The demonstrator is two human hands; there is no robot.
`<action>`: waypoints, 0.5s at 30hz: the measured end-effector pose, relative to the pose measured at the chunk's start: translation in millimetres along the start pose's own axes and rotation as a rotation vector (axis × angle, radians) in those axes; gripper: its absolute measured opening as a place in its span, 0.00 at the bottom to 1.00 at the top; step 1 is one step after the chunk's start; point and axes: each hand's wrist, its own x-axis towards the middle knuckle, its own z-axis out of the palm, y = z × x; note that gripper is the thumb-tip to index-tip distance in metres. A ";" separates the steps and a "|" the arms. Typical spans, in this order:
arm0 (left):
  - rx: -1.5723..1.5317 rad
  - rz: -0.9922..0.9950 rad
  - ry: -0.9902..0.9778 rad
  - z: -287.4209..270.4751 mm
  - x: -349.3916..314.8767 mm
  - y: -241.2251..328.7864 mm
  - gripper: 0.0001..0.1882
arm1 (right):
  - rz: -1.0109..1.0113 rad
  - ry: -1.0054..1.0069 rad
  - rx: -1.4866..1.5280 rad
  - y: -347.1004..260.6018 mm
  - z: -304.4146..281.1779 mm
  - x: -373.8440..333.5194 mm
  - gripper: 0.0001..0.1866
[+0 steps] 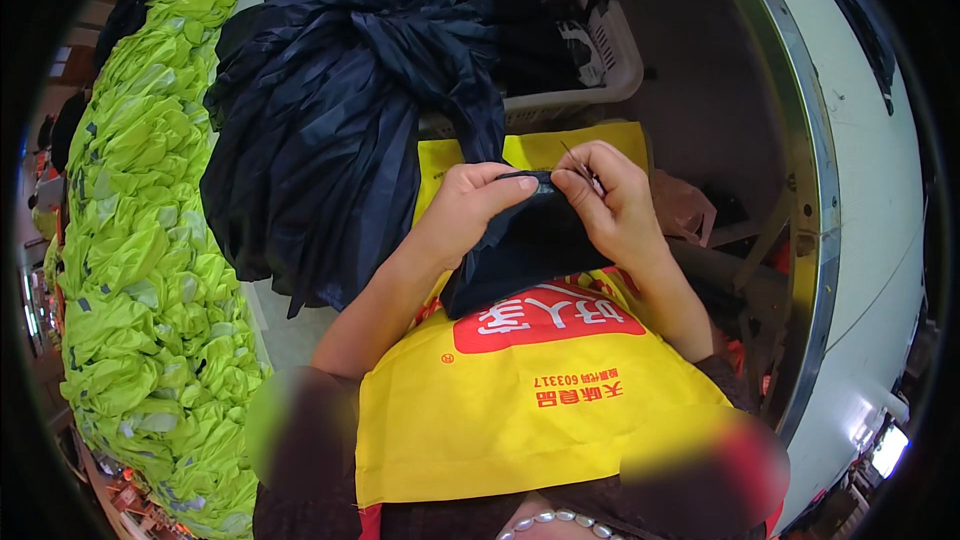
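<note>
Dark navy cloth piece point(525, 245) held over lap, top folded edge running left-right between both hands, rest hanging down toward person over yellow apron point(530, 400); left hand point(470, 205) fingers point(505, 188) pressed together, pinching left end of edge; right hand point(610, 200) fingers point(570, 183) pinching right end plus thin needle point(573, 158) slanting up-left; big navy fabric bundle point(340, 110) just left of hands; lime-green fabric heap point(150, 240) along far left; white plastic basket point(600, 60) beyond hands; white curved machine edge point(850, 190) on right.
</note>
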 end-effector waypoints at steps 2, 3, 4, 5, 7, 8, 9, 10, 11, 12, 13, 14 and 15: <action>-0.117 -0.052 -0.003 -1.7 1.5 -4.9 0.09 | -0.106 0.027 0.047 -2.2 1.6 -2.7 0.04; -0.175 -0.078 -0.003 -2.6 1.6 -6.4 0.08 | -0.085 0.004 0.143 -1.6 -0.2 -4.2 0.04; -0.197 -0.077 -0.017 -2.7 1.1 -5.6 0.08 | -0.064 -0.020 0.239 -0.4 -4.6 -5.9 0.04; -0.219 -0.077 -0.034 -2.0 0.2 -4.4 0.08 | -0.040 -0.041 0.334 0.0 -8.3 -8.9 0.04; -0.274 -0.097 -0.061 -1.2 -2.2 -1.3 0.08 | 0.110 -0.082 0.643 -0.1 -18.7 -11.0 0.07; -0.310 -0.114 -0.070 -1.5 -3.7 1.5 0.08 | 0.139 -0.105 0.728 1.4 -27.1 -11.3 0.08; -0.345 -0.132 -0.079 -2.0 -4.8 3.3 0.08 | 0.169 -0.126 0.813 3.5 -34.2 -12.1 0.09; -0.345 -0.114 -0.082 -2.5 -5.4 3.6 0.08 | 0.212 -0.134 0.838 6.9 -38.8 -12.8 0.10; -0.344 -0.098 -0.085 -2.5 -5.8 3.9 0.09 | 0.092 -0.103 0.571 8.5 -37.7 -13.8 0.11; -0.343 -0.083 -0.088 -2.4 -6.1 4.3 0.09 | -0.025 -0.072 0.302 10.0 -35.8 -14.8 0.13; -0.379 -0.096 -0.118 -2.2 -5.6 6.2 0.09 | -0.147 -0.084 0.021 5.5 -36.8 -13.1 0.16; -0.416 -0.107 -0.146 -2.1 -5.1 8.4 0.09 | -0.273 -0.065 -0.257 0.7 -37.3 -11.1 0.19; -0.452 -0.119 -0.174 -1.9 -4.8 9.1 0.09 | -0.309 -0.065 -0.311 1.4 -36.3 -11.9 0.19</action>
